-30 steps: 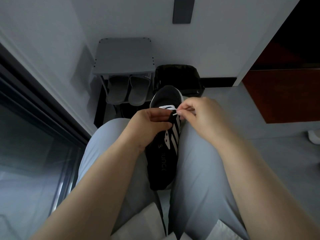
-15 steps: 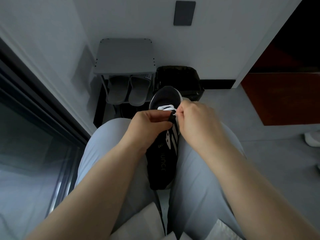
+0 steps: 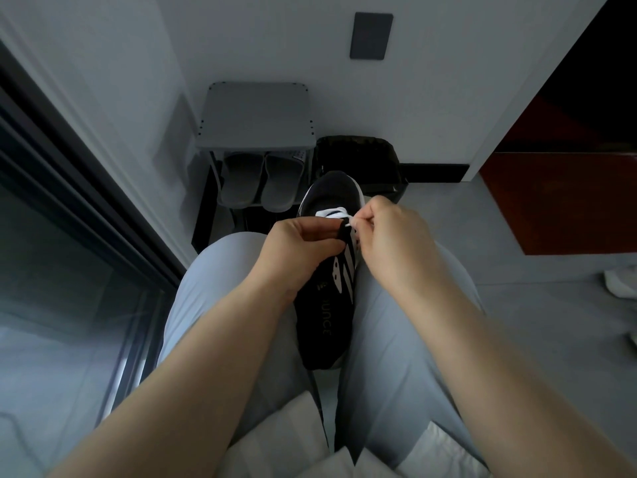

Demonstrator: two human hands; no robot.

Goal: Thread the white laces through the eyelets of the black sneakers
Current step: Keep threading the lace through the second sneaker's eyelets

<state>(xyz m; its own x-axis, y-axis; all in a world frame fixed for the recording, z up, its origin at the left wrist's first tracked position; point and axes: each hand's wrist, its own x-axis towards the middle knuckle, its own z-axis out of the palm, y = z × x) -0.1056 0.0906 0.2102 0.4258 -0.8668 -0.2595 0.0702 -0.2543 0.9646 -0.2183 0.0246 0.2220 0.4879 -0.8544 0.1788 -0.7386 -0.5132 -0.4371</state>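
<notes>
I see the black sneaker [image 3: 325, 319] (white side stripes) wedged between the thighs [image 3: 379, 357], toe pointing away. My left grip [image 3: 300, 250] pinches its upper, and my right grip [image 3: 393, 243] pinches the white lace [image 3: 331, 212] tip.

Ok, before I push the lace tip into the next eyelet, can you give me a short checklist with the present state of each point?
1. Black sneaker with white stripes is wedged between the thighs, toe pointing away: ok.
2. Left hand has a grip on the sneaker's eyelet edge: ok.
3. Right hand pinches the tip of the flat white lace: ok.
4. Lace passes through the eyelets at the toe end: ok.
5. Next eyelet is open and in view: cannot tell, the fingers hide it.
6. Lace is free of twists: cannot tell.
</notes>
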